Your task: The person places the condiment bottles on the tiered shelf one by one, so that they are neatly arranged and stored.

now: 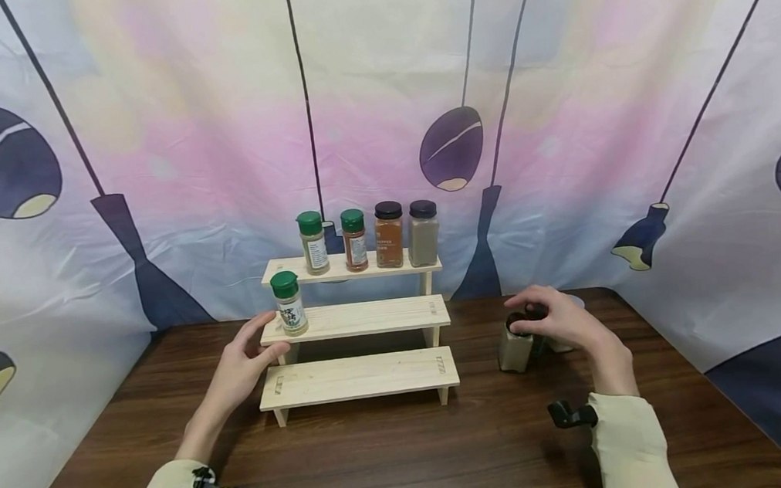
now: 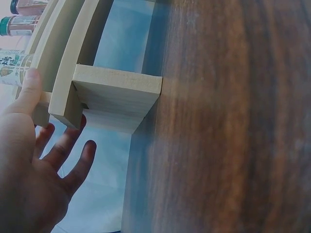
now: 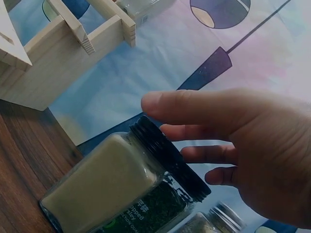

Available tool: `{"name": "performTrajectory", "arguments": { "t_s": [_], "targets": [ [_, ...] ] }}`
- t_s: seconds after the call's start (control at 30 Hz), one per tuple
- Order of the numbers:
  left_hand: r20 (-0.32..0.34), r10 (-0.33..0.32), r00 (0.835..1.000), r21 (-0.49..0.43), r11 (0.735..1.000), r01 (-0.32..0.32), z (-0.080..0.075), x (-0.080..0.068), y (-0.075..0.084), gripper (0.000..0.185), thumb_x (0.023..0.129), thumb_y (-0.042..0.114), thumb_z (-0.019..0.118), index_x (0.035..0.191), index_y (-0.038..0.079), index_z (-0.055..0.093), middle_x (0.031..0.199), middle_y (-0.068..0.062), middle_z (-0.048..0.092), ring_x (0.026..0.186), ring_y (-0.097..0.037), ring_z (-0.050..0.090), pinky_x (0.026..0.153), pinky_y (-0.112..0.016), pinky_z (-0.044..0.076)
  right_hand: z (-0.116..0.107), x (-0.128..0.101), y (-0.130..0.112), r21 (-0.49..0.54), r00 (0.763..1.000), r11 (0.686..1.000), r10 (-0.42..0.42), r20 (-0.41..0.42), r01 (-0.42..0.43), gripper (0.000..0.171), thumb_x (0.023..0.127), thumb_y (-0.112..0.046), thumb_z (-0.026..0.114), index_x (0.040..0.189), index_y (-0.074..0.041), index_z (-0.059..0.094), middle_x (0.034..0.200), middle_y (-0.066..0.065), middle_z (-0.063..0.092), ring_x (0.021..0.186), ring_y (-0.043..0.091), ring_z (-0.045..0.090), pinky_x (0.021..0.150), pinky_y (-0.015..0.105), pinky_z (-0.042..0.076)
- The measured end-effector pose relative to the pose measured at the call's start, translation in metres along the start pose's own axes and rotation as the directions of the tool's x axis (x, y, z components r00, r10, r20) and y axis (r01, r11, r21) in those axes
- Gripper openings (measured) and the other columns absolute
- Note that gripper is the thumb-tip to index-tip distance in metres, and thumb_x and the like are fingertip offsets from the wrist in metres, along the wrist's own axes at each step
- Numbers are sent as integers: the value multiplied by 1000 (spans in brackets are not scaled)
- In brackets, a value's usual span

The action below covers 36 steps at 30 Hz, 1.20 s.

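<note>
Stepped rack [image 1: 362, 320] sits mid-table [image 1: 395, 460], four jars [image 1: 369, 238] on top, one jar [image 1: 289, 304] at the middle step's left end.

We see a dark brown wood-grain table [image 1: 395, 460] and on it a pale, unpainted wooden rack [image 1: 360, 378]. On its top step stand two green-capped jars [image 1: 314, 243] with white labels and, at three o'clock of them, two black-capped jars [image 1: 407, 233], one rust-orange, one grey-beige. The green-capped jar [image 1: 289, 303] on the middle step has a white label. The black-capped jar [image 3: 121, 184] holds beige powder. The backdrop [image 1: 560, 105] is pink-to-blue with navy lamp shapes. Both sleeves [image 1: 627, 440] are cream.
</note>
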<state>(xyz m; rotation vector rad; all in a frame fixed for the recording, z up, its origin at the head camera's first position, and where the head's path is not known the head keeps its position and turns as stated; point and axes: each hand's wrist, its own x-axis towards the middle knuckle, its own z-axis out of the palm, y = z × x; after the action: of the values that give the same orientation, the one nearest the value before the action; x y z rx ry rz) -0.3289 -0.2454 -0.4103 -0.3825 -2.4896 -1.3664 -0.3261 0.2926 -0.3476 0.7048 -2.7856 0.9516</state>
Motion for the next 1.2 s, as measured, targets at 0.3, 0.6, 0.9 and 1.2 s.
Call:
{"name": "performTrajectory", "arguments": {
  "t_s": [0.3,0.6,0.9,1.2],
  "targets": [
    [-4,6,1000,2,1000,-6,0,1,1,68,95,32,69,154,19,39,157,-14,35,84,-3,63,72,-24,51,0,3,3,-52,997,996,-66,44,69,36,89,-22,75,123,-9,69,121,12,67,107,28,58,87,43,50],
    [-12,12,1000,-4,1000,-12,-1,1,0,68,94,31,70,153,15,40,156,-17,36,83,-3,63,71,-24,51,0,1,-1,-78,998,996,-46,52,50,32,90,-21,74,120,-9,71,121,13,66,113,34,50,89,48,45],
    [-12,19,1000,-11,1000,-19,-1,1,-1,67,95,29,70,153,16,40,156,-16,36,83,-2,63,72,-28,53,-1,3,-3,-107,998,994,2,64,5,35,91,-26,74,121,-11,71,123,11,65,115,33,54,92,52,47],
    [1,5,1000,-1,1000,-5,-1,1,-2,68,95,33,69,154,19,39,157,-14,35,88,-4,64,74,-28,53,0,4,-4,-122,998,992,-4,59,11,33,91,-24,74,120,-9,71,121,12,65,109,31,59,88,47,50]
  ]
}}
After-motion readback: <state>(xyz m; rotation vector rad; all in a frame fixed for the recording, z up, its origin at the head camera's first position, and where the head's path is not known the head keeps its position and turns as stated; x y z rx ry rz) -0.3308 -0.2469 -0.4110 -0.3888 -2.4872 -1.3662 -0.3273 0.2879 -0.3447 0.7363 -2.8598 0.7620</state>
